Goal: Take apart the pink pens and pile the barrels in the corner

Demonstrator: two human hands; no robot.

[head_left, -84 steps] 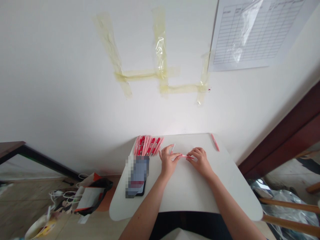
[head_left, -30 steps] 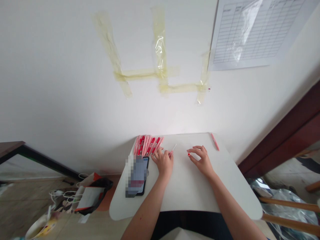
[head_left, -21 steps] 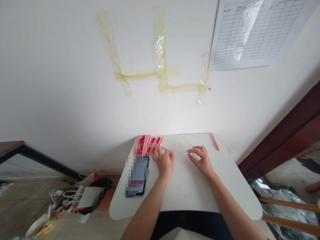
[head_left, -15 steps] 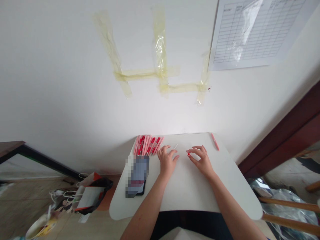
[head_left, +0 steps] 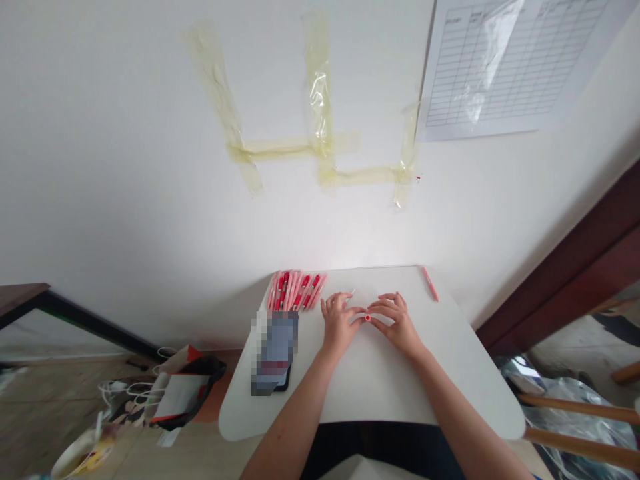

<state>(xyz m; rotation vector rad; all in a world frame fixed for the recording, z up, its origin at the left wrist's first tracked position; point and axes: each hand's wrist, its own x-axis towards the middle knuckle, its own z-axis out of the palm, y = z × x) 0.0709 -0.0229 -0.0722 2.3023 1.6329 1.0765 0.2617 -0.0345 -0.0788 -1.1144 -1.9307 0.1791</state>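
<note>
My right hand pinches a small red round piece with a pale rim between thumb and forefinger. From the other side, my left hand closes its thumb and forefinger on the same piece. The piece is too small to tell its exact kind. A thin whitish stick shows just beyond the left fingers, partly hidden by them. Left of that hand lies a row of pink and red pens. One pink pen lies apart at the back right of the white table.
A phone, blurred out in part, lies at the table's left side. The back edge meets a wall with yellowed tape and a printed sheet. Bags stand on the floor at left; wooden bars are at right.
Both hands have come together. My right hand has brought the red piece left and slightly nearer me, and my left thumb and forefinger have closed on it.
</note>
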